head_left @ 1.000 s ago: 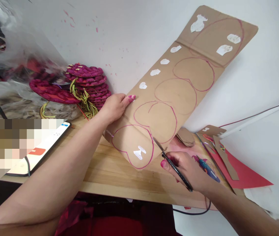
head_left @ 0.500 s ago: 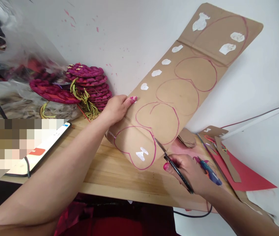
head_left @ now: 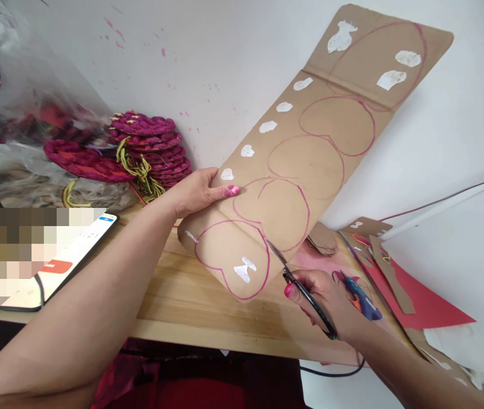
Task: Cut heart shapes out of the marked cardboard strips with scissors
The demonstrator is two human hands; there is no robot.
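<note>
A long strip of brown cardboard [head_left: 310,165] slants up from the table toward the wall, marked with several purple-red heart outlines and torn white paper patches. My left hand [head_left: 203,193] grips its left edge, thumb on the face and the other fingers hidden behind. In my right hand [head_left: 318,295] is a pair of black-handled scissors [head_left: 287,270], the fingers wrapped round the handles. The blades meet the cardboard at its lower right edge, beside the lowest heart's outline; how far apart they are I cannot tell.
Magenta braided pieces [head_left: 152,142] with yellow-green strings are stacked at the left, near plastic bags [head_left: 12,170]. A lit phone or tablet [head_left: 75,255] lies on the wooden table [head_left: 174,307]. To the right are a blue glue gun [head_left: 363,298], cardboard scraps [head_left: 322,238] and a red sheet [head_left: 433,304].
My left thumb has moved slightly down the cardboard, uncovering another white patch. The strip has shifted a little. The scissors stay at almost the same place on its edge.
</note>
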